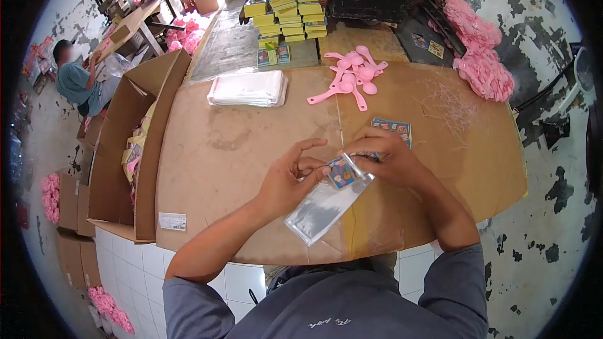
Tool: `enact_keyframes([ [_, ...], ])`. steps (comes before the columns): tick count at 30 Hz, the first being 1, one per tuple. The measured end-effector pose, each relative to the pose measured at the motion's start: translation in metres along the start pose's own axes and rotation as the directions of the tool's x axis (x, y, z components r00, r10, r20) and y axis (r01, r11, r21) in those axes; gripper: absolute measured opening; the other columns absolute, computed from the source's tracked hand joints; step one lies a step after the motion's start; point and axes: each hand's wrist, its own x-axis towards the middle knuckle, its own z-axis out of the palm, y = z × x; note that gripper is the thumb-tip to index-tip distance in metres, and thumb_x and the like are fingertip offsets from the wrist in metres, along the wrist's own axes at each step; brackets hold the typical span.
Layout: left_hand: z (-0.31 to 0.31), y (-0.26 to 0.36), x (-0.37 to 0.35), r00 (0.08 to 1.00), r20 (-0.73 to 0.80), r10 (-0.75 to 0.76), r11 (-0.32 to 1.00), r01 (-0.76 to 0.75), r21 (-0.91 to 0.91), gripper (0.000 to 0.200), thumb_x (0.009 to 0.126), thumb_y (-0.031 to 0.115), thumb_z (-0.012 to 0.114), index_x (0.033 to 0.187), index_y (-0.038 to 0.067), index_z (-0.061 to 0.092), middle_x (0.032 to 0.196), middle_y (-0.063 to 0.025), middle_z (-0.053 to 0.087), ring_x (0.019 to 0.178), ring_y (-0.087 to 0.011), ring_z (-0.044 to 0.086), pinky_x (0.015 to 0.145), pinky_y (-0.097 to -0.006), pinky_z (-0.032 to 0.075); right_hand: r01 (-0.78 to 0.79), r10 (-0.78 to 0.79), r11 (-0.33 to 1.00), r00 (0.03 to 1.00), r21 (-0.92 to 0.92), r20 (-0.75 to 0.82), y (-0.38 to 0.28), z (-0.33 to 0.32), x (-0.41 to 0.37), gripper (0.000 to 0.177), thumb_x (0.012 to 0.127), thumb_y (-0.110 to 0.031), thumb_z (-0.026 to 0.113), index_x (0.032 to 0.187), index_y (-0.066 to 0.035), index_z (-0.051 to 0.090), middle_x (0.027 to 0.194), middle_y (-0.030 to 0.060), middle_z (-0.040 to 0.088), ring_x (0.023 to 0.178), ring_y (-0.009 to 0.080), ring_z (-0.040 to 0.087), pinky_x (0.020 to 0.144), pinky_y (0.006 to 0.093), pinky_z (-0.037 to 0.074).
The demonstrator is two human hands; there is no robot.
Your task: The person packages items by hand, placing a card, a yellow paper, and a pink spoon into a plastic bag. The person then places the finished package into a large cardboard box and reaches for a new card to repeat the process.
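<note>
A blue printed card sits at the mouth of a clear plastic bag, partly covered by its shiny edge. My left hand pinches the bag's upper left edge beside the card, its index finger held off. On the other side, my right hand is closed on the card's upper right end at the bag's mouth; its fingers hide part of the grip. Just beyond my right hand lie more blue printed cards. The bag slants down toward the table's near edge.
Pink scoops lie in a heap ahead, beside a stack of clear bags. Yellow-edged card stacks stand at the back. An open cardboard box adjoins the table on the left. A person sits farther left.
</note>
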Motion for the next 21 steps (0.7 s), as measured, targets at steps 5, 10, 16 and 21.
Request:
enact_keyframes([
  [5, 0.004, 0.005, -0.002, 1.000, -0.008, -0.016, 0.999, 0.016, 0.039, 0.053, 0.099, 0.002, 0.065, 0.146, 0.003, 0.041, 0.105, -0.0131, 0.074, 0.091, -0.0123, 0.070, 0.077, -0.0250, 0.056, -0.145, 0.199, 0.928, 0.972, 0.344, -0.127, -0.001, 0.029, -0.002, 0.031, 0.090, -0.011, 0.074, 0.119, -0.002, 0.070, 0.104, 0.0091, 0.073, 0.082, 0.0169, 0.067, 0.073, 0.0301, 0.053],
  [10, 0.001, 0.013, 0.000, 0.991, -0.132, -0.007, 0.997, -0.003, -0.074, 0.055, 0.099, 0.002, 0.064, 0.148, 0.004, 0.038, 0.102, -0.0112, 0.073, 0.084, -0.0082, 0.067, 0.069, -0.0218, 0.053, -0.126, 0.164, 0.967, 0.972, 0.220, -0.165, 0.003, 0.019, 0.000, 0.034, 0.089, -0.012, 0.076, 0.121, -0.001, 0.068, 0.095, 0.0067, 0.072, 0.079, 0.0124, 0.064, 0.071, 0.0287, 0.051],
  [16, 0.005, 0.010, -0.001, 0.993, -0.118, 0.002, 0.997, -0.011, -0.076, 0.058, 0.098, 0.001, 0.065, 0.149, 0.004, 0.037, 0.100, -0.0103, 0.072, 0.085, -0.0083, 0.066, 0.071, -0.0230, 0.053, -0.116, 0.141, 0.972, 0.984, 0.203, -0.110, -0.004, 0.034, -0.001, 0.028, 0.087, -0.012, 0.078, 0.112, -0.001, 0.071, 0.091, 0.0067, 0.070, 0.078, 0.0113, 0.063, 0.067, 0.0277, 0.051],
  [21, 0.000, 0.002, 0.001, 0.999, -0.046, -0.014, 1.000, 0.013, -0.004, 0.059, 0.098, 0.000, 0.066, 0.149, 0.004, 0.038, 0.102, -0.0102, 0.073, 0.092, -0.0096, 0.067, 0.080, -0.0256, 0.054, -0.142, 0.158, 0.979, 0.982, 0.146, -0.101, -0.009, 0.025, 0.007, 0.023, 0.086, -0.009, 0.077, 0.108, -0.002, 0.073, 0.100, 0.0098, 0.070, 0.079, 0.0152, 0.065, 0.068, 0.0285, 0.051],
])
